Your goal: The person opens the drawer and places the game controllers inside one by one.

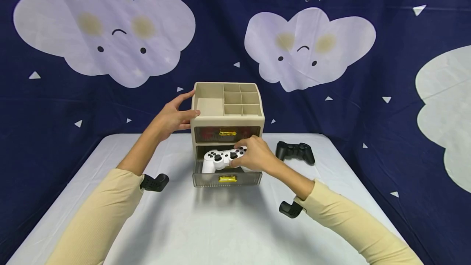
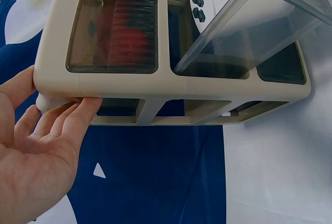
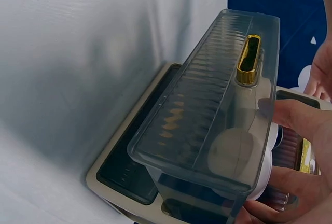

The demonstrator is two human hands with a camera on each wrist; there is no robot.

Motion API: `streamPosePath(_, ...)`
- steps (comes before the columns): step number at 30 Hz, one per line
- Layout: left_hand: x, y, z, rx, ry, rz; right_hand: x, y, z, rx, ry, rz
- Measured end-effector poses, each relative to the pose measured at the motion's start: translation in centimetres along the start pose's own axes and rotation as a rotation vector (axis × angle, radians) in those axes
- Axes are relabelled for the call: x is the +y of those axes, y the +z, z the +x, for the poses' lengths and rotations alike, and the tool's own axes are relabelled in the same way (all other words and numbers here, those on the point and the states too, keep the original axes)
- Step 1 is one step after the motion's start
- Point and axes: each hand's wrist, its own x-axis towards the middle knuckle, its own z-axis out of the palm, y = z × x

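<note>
A white game controller (image 1: pixel 220 158) lies in the pulled-out clear drawer (image 1: pixel 243 180) of a beige desktop organizer (image 1: pixel 229 120). My right hand (image 1: pixel 254 153) grips the controller's right part from above, thumb toward the front and fingers behind. The right wrist view shows the hand (image 3: pixel 306 146) at the drawer's rim and the controller's pale grip (image 3: pixel 231 154) through its wall. My left hand (image 1: pixel 173 115) rests against the organizer's upper left side, fingers spread and thumb over the top rim. In the left wrist view its fingers (image 2: pixel 65 123) touch the side wall.
A black game controller (image 1: pixel 295 152) lies on the white table (image 1: pixel 220 228), right of the organizer. The closed upper drawer (image 1: pixel 206 134) has something red inside. Another dark panel (image 2: pixel 281 64) sits below the pulled-out drawer. A dark blue cloud-patterned cloth (image 1: pixel 217 48) hangs behind.
</note>
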Motion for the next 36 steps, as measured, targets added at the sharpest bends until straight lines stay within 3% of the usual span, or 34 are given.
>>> streamPosePath(15, -0.1, 0.0, 0.0, 0.014, -0.001, 0.021, 0.8, 1.1, 0.2, 0.034, -0.074, -0.072)
streamPosePath(22, 0.0, 0.0, 0.0, 0.012, 0.001, 0.016, 0.9, 1.3, 0.3, -0.016, -0.042, -0.086)
streamPosePath(36, -0.1, 0.0, -0.1, 0.012, 0.003, 0.01, 0.8, 1.4, 0.3, -0.023, -0.03, -0.116)
